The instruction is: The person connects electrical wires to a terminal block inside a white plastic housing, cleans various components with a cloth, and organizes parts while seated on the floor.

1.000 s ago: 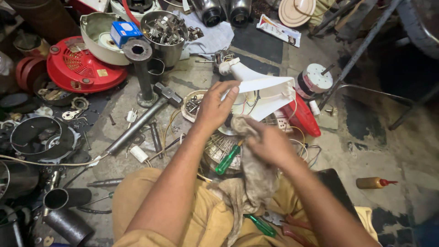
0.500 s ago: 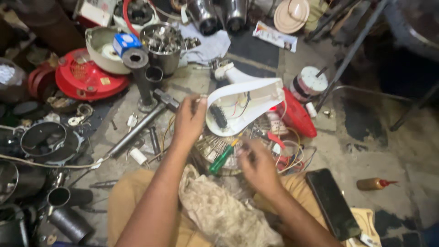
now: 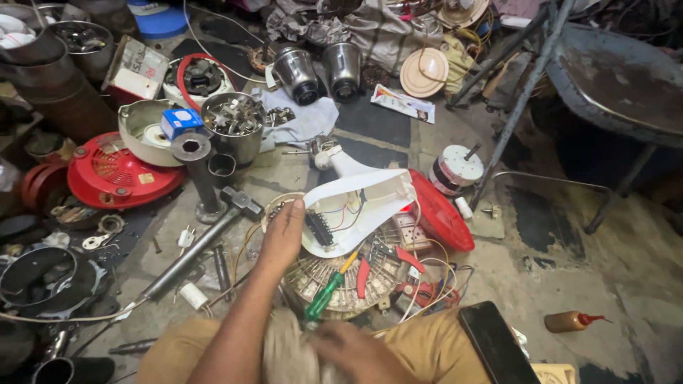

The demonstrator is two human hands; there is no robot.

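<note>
At the centre of the floor, the person's left hand (image 3: 283,238) rests with its fingers laid flat and loose against the edge of a white plastic appliance housing (image 3: 356,210), touching it rather than gripping. Coloured wires and a dark terminal strip (image 3: 319,229) show inside the housing, just right of the fingertips. Below that hand, near the bottom edge, the right hand (image 3: 356,353) is closed on a greyish rag (image 3: 288,352) in the person's lap; it is blurred, so the fingers' exact hold cannot be told. Between the two hands lies a green-handled screwdriver (image 3: 324,296), tip pointing up toward the housing, on a round slotted metal disc (image 3: 341,277). Red-handled pliers (image 3: 363,276) lie just right of the screwdriver. Beyond the housing's right side lies a red plastic cover (image 3: 440,211). Left of the left hand, a hammer (image 3: 196,250) lies slanted, and past it stands a steel pot of metal parts (image 3: 233,126). A black phone (image 3: 496,343) rests on the person's right thigh, with a small oil bottle (image 3: 571,321) farther right on the floor.
</note>
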